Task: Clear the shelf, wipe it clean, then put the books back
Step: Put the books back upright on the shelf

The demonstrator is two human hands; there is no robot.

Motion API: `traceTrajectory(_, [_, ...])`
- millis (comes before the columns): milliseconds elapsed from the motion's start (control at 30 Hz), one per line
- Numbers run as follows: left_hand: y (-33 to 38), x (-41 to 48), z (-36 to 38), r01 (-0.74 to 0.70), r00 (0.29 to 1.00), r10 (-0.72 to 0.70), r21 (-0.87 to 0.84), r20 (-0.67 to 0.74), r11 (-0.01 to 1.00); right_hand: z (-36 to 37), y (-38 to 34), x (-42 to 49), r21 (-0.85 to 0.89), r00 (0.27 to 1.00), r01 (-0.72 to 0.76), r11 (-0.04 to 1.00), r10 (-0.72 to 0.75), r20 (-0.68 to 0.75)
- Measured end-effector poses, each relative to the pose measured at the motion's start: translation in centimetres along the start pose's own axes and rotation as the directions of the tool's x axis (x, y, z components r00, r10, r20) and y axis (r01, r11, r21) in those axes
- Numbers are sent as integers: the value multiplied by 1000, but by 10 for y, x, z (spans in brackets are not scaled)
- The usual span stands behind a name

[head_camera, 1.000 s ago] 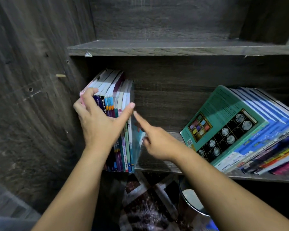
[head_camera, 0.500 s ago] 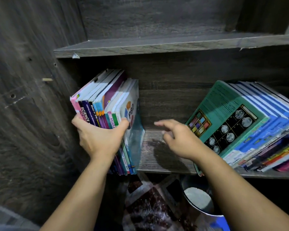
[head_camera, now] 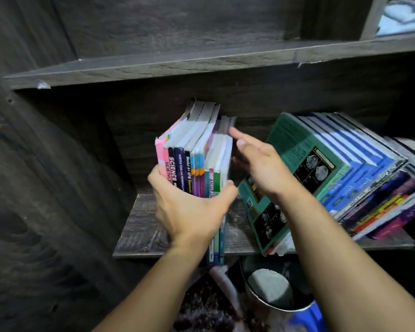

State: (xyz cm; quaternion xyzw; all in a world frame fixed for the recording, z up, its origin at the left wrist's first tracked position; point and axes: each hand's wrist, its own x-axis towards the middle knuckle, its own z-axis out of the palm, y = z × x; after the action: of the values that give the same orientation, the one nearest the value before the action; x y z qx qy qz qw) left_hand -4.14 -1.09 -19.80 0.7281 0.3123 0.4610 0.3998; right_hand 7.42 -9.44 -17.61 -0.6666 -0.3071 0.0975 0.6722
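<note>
The upright bundle of thin colourful paperback workbooks (head_camera: 197, 149) stands at the front edge of the dark wooden shelf (head_camera: 141, 236) — likely heavy, floppy and slick, best squeezed by both outer covers. The left hand (head_camera: 189, 212) clamps its spines; the right hand (head_camera: 261, 168), fingers straight, flanks its right cover.

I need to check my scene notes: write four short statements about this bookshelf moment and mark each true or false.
1. The left hand grips an upright bundle of books by the spines. True.
2. The right hand holds the green book. False: it is open beside the bundle and grips nothing.
3. The books on the right stand upright. False: that stack leans steeply, with the green book on its upper face.
4. A metal bowl sits below the shelf. True.
</note>
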Motion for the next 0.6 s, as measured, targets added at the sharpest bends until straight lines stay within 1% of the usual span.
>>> traceTrajectory(67, [2, -4, 8, -4, 1000, 4, 8, 4, 1000, -10, -7, 0, -77, 1000, -9, 997, 8, -17])
traceTrajectory(100, [2, -6, 11, -21, 1000, 21, 9, 2, 1000, -15, -12, -2, -162, 1000, -6, 987, 5, -7])
traceTrajectory(133, [1, -8, 12, -44, 999, 44, 3, -4, 999, -19, -18, -5, -280, 1000, 15, 960, -11, 18])
traceTrajectory(167, [-1, -9, 13, -70, 997, 70, -8, -14, 998, -22, -24, -8, -428, 998, 58, 902, -37, 57])
traceTrajectory(200, [-3, -9, 13, -95, 995, 94, -18, -31, 995, -23, -30, -12, -579, 992, 113, 807, -63, 105])
traceTrajectory(233, [-6, -9, 13, -121, 991, 120, -21, -54, 992, -23, -36, -16, -706, 986, 164, 689, -84, 146])
traceTrajectory(267, [-9, -10, 13, -149, 986, 148, -15, -79, 989, -22, -42, -20, -796, 979, 205, 569, -108, 175])
traceTrajectory(300, [-13, -11, 12, -172, 981, 171, 3, -95, 985, -20, -47, -23, -855, 973, 231, 464, -130, 192])
traceTrajectory(333, [-16, -13, 12, -178, 979, 180, 30, -100, 984, -18, -52, -27, -890, 969, 241, 386, -142, 201])
traceTrajectory(400, [-23, -20, 11, -128, 988, 133, 65, -78, 990, -15, -63, -35, -928, 971, 230, 295, -140, 196])
traceTrajectory(467, [-31, -29, 12, -69, 996, 73, 80, -44, 994, -14, -73, -44, -955, 978, 189, 228, -135, 161])
traceTrajectory(500, [-36, -33, 12, -48, 998, 51, 96, -28, 994, -12, -78, -48, -961, 979, 173, 214, -143, 144])
traceTrajectory(533, [-39, -38, 12, -20, 1000, 21, 113, -8, 993, -10, -82, -51, -961, 980, 161, 224, -152, 129])
traceTrajectory(600, [-41, -47, 14, 51, 998, -57, 139, 41, 989, 1, -88, -59, -940, 982, 164, 300, -139, 128])
